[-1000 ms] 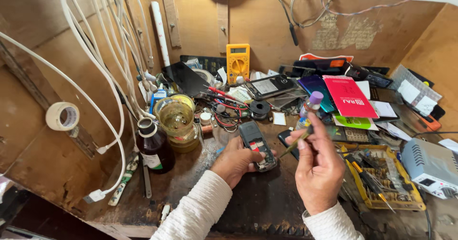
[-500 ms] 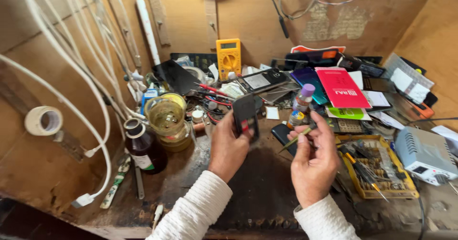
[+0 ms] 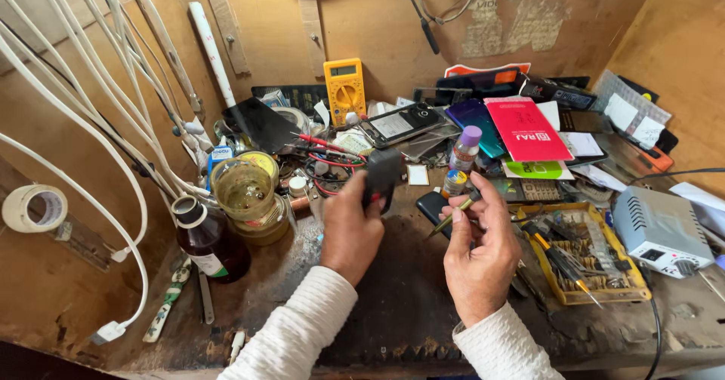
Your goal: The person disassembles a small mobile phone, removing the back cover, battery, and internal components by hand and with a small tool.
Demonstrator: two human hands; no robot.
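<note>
A dark phone is held upright in the left hand, the fingers clamped around its lower part, above the tabletop. A thin tool is pinched between the fingers of the right hand, just right of the phone. A glass jar and a brown bottle are seen left of the phone, a yellow multimeter behind it.
</note>
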